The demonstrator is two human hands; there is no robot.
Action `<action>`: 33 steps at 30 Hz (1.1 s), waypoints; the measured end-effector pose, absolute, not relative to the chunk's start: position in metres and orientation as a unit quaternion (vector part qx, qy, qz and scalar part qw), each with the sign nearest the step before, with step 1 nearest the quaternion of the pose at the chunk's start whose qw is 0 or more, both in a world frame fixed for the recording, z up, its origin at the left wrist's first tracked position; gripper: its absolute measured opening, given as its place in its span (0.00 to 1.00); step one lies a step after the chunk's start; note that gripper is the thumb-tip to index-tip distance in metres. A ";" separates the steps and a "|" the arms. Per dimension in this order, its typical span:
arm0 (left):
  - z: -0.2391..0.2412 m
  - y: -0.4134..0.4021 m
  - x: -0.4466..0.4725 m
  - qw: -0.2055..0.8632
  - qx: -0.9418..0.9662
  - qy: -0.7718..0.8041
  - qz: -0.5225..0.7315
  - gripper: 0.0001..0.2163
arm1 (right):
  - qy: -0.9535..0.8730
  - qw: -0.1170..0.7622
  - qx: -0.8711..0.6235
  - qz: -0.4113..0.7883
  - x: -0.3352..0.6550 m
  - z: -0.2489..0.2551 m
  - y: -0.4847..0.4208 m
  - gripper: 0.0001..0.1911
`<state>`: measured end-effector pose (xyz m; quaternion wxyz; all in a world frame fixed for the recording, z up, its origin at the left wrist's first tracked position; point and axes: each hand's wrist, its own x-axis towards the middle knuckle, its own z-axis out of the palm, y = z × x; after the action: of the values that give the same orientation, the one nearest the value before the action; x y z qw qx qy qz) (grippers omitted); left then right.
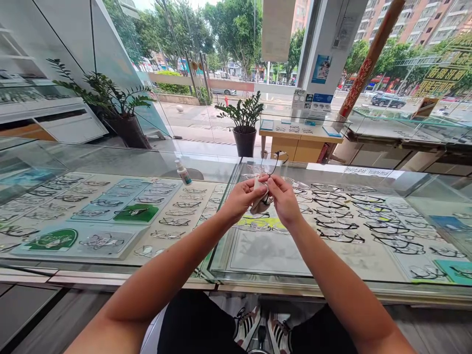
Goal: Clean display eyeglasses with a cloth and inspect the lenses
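Note:
Both hands are close together above the glass display counter (224, 246). My left hand (243, 195) is closed on a small greyish-beige cloth (259, 205), which hangs below the fingers. Pinched in my right hand (283, 196) is a pair of eyeglasses (273, 169) with thin dark frames, the lenses sticking up above the fingertips. The cloth bunches between the two hands, against the lower part of the glasses; the exact contact is hidden by the fingers.
Rows of eyeglasses (337, 216) lie inside the counter under the glass. A spray bottle (183, 173) stands on the counter to the left. Beyond are a potted plant (245, 140), a wooden display table (300, 140) and large windows. My shoes (247, 324) are below the counter.

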<state>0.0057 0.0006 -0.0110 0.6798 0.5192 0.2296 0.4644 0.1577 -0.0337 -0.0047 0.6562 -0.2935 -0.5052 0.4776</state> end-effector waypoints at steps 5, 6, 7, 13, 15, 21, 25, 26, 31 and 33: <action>-0.010 0.002 0.003 0.717 0.508 0.211 0.427 0.26 | -0.498 0.664 -0.291 0.477 0.158 -0.006 -0.033 0.20; -0.009 0.002 0.003 0.724 0.510 0.209 0.416 0.25 | -0.492 0.663 -0.290 0.483 0.158 -0.006 -0.033 0.20; -0.008 0.001 0.003 0.725 0.514 0.205 0.410 0.25 | -0.489 0.663 -0.288 0.488 0.158 -0.005 -0.032 0.20; -0.005 -0.001 0.004 0.639 0.597 0.244 0.419 0.26 | -0.478 0.668 -0.288 0.493 0.158 -0.005 -0.032 0.20; -0.005 -0.001 0.004 0.610 0.627 0.269 0.403 0.29 | -0.473 0.673 -0.294 0.487 0.158 -0.004 -0.032 0.21; -0.003 -0.005 0.005 0.664 0.601 0.204 0.395 0.27 | -0.475 0.662 -0.308 0.491 0.160 -0.001 -0.036 0.22; -0.003 -0.006 0.005 0.704 0.564 0.185 0.390 0.24 | -0.469 0.660 -0.302 0.504 0.161 -0.001 -0.038 0.21; -0.002 -0.006 0.005 0.706 0.557 0.190 0.393 0.25 | -0.465 0.662 -0.299 0.507 0.160 -0.001 -0.037 0.22; 0.001 -0.010 0.007 0.684 0.555 0.209 0.425 0.31 | -0.448 0.665 -0.299 0.517 0.158 0.000 -0.037 0.24; 0.002 -0.013 0.009 0.664 0.568 0.214 0.438 0.32 | -0.446 0.661 -0.304 0.520 0.157 0.000 -0.038 0.25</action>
<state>0.0086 -0.0131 0.0024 0.6636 0.5677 0.2141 0.4376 0.1574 -0.0382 0.0005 0.6615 -0.3043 -0.4464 0.5202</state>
